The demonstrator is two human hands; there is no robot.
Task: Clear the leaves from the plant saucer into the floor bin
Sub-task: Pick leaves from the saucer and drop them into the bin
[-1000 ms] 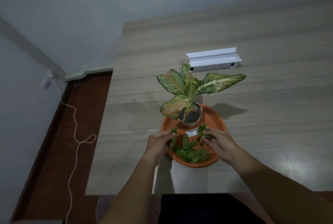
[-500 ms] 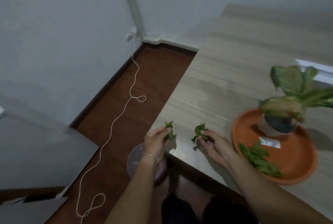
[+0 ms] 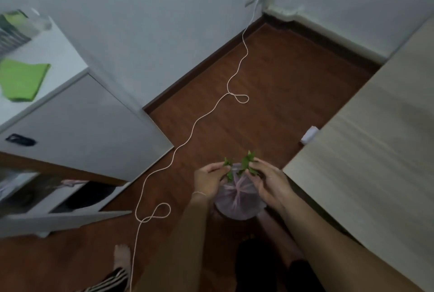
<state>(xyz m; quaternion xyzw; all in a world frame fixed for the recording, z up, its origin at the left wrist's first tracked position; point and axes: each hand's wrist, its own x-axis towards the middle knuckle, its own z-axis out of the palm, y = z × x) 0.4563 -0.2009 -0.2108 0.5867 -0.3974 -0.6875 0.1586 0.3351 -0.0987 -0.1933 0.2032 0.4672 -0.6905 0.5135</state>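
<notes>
My left hand [image 3: 209,180] pinches a small bunch of green leaves [image 3: 228,167]. A larger bunch of green leaves [image 3: 247,162] is held in my right hand [image 3: 270,182]. Both hands hover side by side directly above the floor bin [image 3: 237,200], a small round bin lined with a pale pink bag, standing on the brown floor next to the table corner. The plant and its orange saucer are out of view.
The wooden table [image 3: 375,151] fills the right side. A white cord [image 3: 195,125] snakes across the floor from a wall socket. A white cabinet [image 3: 77,122] with a green cloth [image 3: 22,81] stands left. A small white object [image 3: 309,135] lies under the table edge.
My view has swung left from the table to the floor. Both hands carried the leaves off the table edge and now hold them over the bin.
</notes>
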